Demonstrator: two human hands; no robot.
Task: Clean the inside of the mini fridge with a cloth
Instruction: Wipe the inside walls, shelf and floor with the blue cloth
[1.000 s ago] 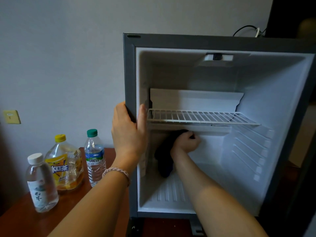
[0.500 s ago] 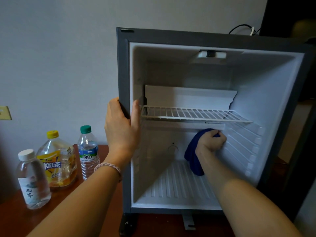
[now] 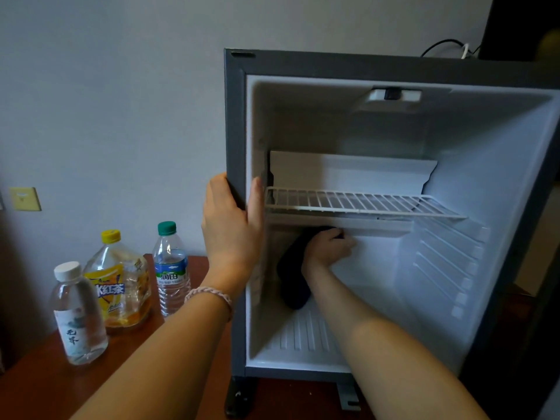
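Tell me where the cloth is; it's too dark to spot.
In the head view, the cloth is inside the fridge, lower left, under the wire shelf, held by the right hand.

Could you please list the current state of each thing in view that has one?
Mini fridge: open, empty.
Wire shelf: in place, bare.
Cloth: pressed to back wall.
Right hand: gripping cloth.
Left hand: holding fridge frame.
Three bottles: upright, capped.

1. Fridge frame dark grey, inside white.
2. Cloth dark blue.
3. Rack white wire.
4. Bottle caps were white, yellow, green.
5. Table reddish brown.
6. Bracelet pale pink, braided.
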